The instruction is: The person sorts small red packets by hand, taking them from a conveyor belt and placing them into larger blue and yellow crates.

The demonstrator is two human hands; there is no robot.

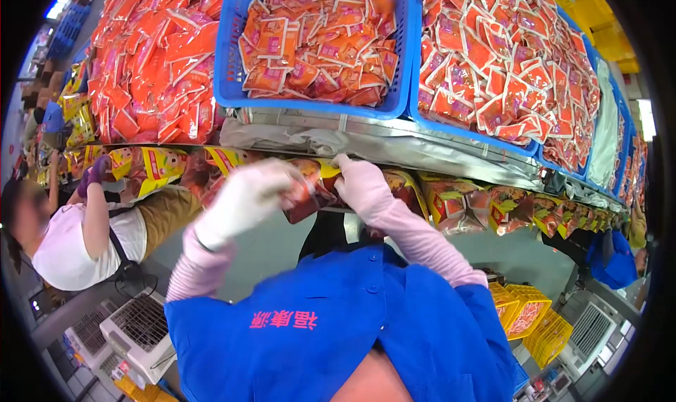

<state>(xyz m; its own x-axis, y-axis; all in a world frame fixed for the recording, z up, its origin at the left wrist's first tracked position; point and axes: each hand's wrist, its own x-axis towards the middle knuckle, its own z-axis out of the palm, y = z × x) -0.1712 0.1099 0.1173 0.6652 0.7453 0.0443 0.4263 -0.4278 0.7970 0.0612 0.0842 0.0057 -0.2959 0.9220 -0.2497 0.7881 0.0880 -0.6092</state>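
Blue apron [338, 324], hands on packet [304, 190]

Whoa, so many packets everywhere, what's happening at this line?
A person in a blue smock and white gloves works at a long metal shelf. The left hand grips a dark red pouch, and the right hand touches the same pouch from the other side. More yellow-and-red pouches lie in a row along the line. Above, blue crates are heaped with small orange sachets. At the left, another worker in purple gloves reaches toward the row.
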